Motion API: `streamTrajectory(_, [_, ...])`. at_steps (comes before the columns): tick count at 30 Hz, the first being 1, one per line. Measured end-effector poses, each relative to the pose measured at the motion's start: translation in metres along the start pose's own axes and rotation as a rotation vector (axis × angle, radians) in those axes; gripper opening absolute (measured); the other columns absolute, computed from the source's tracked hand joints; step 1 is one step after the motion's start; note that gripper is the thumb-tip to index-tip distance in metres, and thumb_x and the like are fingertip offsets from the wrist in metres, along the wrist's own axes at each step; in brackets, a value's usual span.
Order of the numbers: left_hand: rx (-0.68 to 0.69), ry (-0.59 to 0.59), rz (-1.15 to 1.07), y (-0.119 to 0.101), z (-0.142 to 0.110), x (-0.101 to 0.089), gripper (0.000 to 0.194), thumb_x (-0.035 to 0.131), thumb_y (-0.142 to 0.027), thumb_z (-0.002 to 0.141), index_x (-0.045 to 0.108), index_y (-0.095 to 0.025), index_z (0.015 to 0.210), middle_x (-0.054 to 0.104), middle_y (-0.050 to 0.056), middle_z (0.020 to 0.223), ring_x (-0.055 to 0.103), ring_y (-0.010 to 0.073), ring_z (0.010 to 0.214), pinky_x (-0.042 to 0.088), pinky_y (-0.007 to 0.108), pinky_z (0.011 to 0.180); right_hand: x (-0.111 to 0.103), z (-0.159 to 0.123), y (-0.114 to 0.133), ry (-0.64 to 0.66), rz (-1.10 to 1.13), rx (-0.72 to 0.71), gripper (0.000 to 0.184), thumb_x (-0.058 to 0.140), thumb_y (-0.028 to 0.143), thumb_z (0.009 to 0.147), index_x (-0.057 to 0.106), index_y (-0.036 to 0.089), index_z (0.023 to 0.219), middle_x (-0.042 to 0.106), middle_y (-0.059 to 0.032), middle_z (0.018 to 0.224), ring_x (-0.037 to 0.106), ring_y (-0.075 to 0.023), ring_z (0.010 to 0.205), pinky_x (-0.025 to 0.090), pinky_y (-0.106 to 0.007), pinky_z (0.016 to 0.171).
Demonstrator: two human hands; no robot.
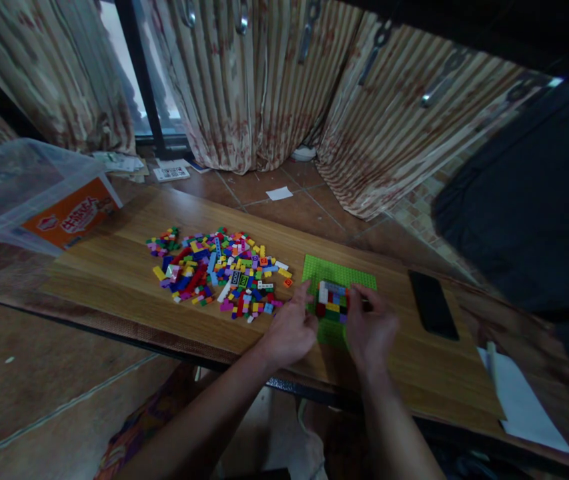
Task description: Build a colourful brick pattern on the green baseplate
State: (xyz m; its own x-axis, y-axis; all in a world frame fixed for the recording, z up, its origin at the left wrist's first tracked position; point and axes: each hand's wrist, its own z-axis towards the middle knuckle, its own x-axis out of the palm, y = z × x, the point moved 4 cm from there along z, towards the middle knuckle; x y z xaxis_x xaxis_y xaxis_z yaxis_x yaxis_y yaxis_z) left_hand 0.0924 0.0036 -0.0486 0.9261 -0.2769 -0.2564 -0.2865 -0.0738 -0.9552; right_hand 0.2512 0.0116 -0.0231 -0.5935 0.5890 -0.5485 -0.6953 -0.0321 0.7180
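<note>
Striped curtains point(269, 80) are hanging beyond the wooden counter point(114, 280), where loose bricks point(213, 263) are lying left of both hands, seemingly for easy reach. The left hand point(291, 331) is extending its forefinger at the left side of the green baseplate point(339, 269), apparently steadying it. Right of the brick block point(333, 301) sitting between them, the right hand point(371, 327) is arching, fingertips bunching against it; whether either is gripping anything, I cannot tell.

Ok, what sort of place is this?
Probably a room in a home, though I can't be sure: long patterned curtains, a tiled floor, and loose toy bricks beside a green baseplate on a wooden tabletop.
</note>
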Motion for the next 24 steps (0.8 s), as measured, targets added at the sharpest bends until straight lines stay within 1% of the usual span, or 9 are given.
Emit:
streamTrajectory(2, [0.015,-0.017,-0.043,0.001,0.000,-0.007,0.072,0.051,-0.016,0.080,0.030,-0.015,0.149,0.064,0.013,0.125,0.066,0.0189,0.088,0.051,0.036,0.089,-0.010,0.009,-0.011,-0.123,0.115,0.076,0.024,0.062,0.033,0.079,0.074,0.013,0.085,0.073,-0.0089,0.080,0.065,-0.0202,0.072,0.049,-0.033,0.067])
streamTrajectory(5, [0.046,-0.080,-0.118,-0.002,0.002,-0.024,0.062,0.053,-0.018,0.079,0.042,-0.015,0.141,0.069,0.011,0.111,0.065,0.0197,0.090,0.052,0.034,0.083,-0.018,0.018,-0.028,-0.244,0.347,0.244,0.022,0.068,0.031,0.072,0.072,0.014,0.085,0.068,-0.0033,0.071,0.056,-0.0131,0.056,0.043,-0.026,0.053])
streamTrajectory(9, [0.035,-0.218,-0.282,-0.011,0.004,-0.057,0.051,0.055,-0.019,0.078,0.052,-0.012,0.129,0.069,0.010,0.098,0.065,0.0178,0.078,0.054,0.032,0.072,-0.019,0.022,-0.033,-0.294,0.583,0.371,0.021,0.071,0.029,0.067,0.069,0.015,0.081,0.062,0.0022,0.065,0.041,-0.0058,0.045,0.028,-0.020,0.041])
streamTrajectory(11, [0.010,-0.299,-0.347,-0.014,0.003,-0.076,0.050,0.057,-0.022,0.078,0.054,-0.012,0.126,0.069,0.009,0.096,0.065,0.0179,0.076,0.053,0.030,0.065,-0.020,0.022,-0.032,-0.311,0.629,0.404,0.020,0.072,0.029,0.065,0.068,0.015,0.079,0.062,0.0026,0.065,0.040,-0.0047,0.043,0.026,-0.019,0.039])
streamTrajectory(13, [0.019,-0.389,-0.396,-0.015,0.002,-0.094,0.046,0.063,-0.023,0.075,0.058,-0.011,0.119,0.069,0.007,0.090,0.065,0.0173,0.077,0.053,0.029,0.068,-0.019,0.021,-0.030,-0.315,0.657,0.424,0.019,0.072,0.028,0.065,0.069,0.015,0.079,0.062,0.0026,0.065,0.041,-0.0045,0.044,0.027,-0.019,0.039])
streamTrajectory(15, [0.044,-0.504,-0.463,-0.015,0.000,-0.113,0.046,0.069,-0.025,0.070,0.060,-0.012,0.113,0.070,0.005,0.087,0.065,0.0161,0.076,0.052,0.028,0.070,-0.017,0.020,-0.028,-0.302,0.663,0.409,0.018,0.073,0.027,0.065,0.070,0.016,0.079,0.063,0.0023,0.066,0.043,-0.0048,0.045,0.030,-0.019,0.040])
streamTrajectory(19, [0.050,-0.659,-0.507,-0.012,-0.005,-0.141,0.051,0.074,-0.027,0.063,0.062,-0.012,0.110,0.069,0.002,0.079,0.062,0.0128,0.066,0.048,0.024,0.063,-0.007,0.012,-0.019,-0.215,0.564,0.314,0.019,0.071,0.030,0.071,0.072,0.017,0.085,0.063,0.0026,0.065,0.048,-0.0074,0.049,0.037,-0.021,0.046])
streamTrajectory(22, [0.042,-0.723,-0.502,-0.012,-0.009,-0.152,0.051,0.074,-0.028,0.062,0.063,-0.011,0.109,0.069,0.003,0.079,0.060,0.0122,0.064,0.046,0.023,0.060,0.005,0.002,-0.006,-0.083,0.448,0.186,0.022,0.067,0.034,0.078,0.073,0.017,0.089,0.068,-0.0020,0.075,0.060,-0.0134,0.064,0.048,-0.027,0.059])
streamTrajectory(24, [0.041,-0.725,-0.506,-0.011,-0.010,-0.153,0.051,0.075,-0.029,0.061,0.063,-0.011,0.108,0.069,0.003,0.079,0.061,0.0128,0.065,0.046,0.024,0.062,0.016,-0.005,0.008,0.038,0.369,0.050,0.022,0.063,0.036,0.083,0.073,0.018,0.090,0.071,-0.0048,0.084,0.064,-0.0167,0.076,0.051,-0.031,0.068])
